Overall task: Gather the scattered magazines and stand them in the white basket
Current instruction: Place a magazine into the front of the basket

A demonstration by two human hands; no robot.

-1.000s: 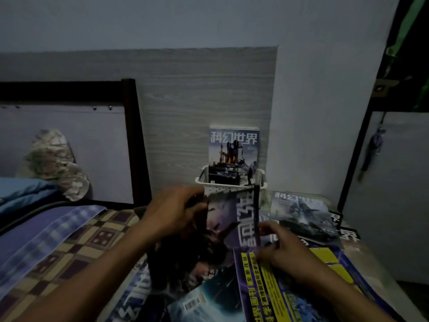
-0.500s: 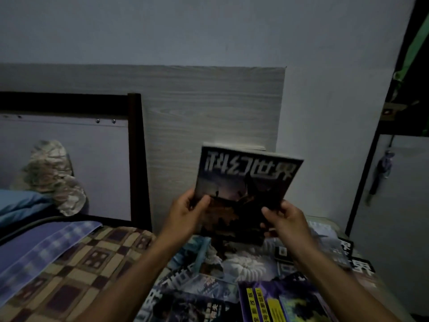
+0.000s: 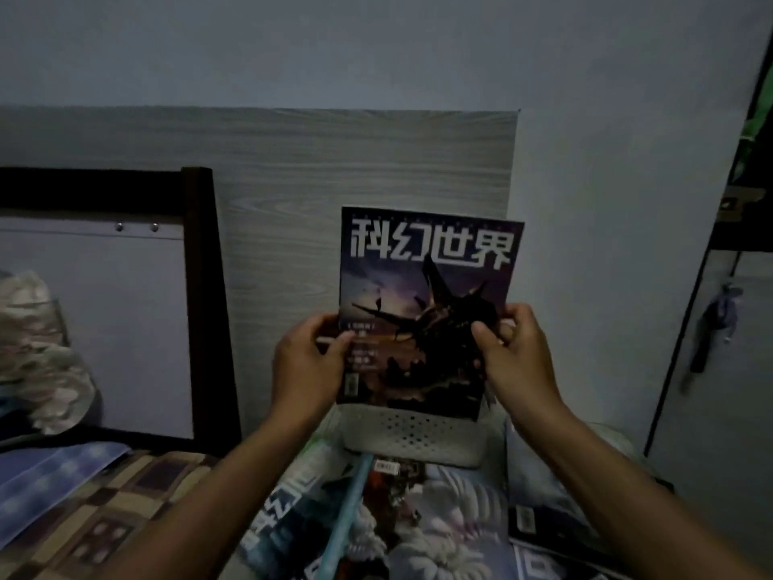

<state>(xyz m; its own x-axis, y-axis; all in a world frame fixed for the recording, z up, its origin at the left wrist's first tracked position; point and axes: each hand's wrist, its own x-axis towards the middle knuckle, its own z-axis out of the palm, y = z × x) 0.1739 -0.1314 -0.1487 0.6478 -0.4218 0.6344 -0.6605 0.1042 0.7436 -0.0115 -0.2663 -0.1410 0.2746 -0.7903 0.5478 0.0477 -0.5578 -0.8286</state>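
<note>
A dark purple magazine [image 3: 422, 295] with large white characters stands upright right over the white perforated basket [image 3: 412, 435], its lower edge at the basket's rim. My left hand [image 3: 307, 364] pinches its left edge, thumb on the cover. My right hand [image 3: 512, 353] grips its right edge. The magazine hides the inside of the basket. Several other magazines [image 3: 401, 521] lie scattered flat on the table in front of the basket.
A bed with a checkered brown cover [image 3: 96, 512] and a dark headboard post [image 3: 207, 303] is at the left. A grey wood-grain panel [image 3: 334, 161] backs the table. A dark door frame [image 3: 711, 286] stands at the right.
The magazine was picked up off the pile, turned from upside down to upright, and brought down to the basket's rim. Both hands moved forward with it.
</note>
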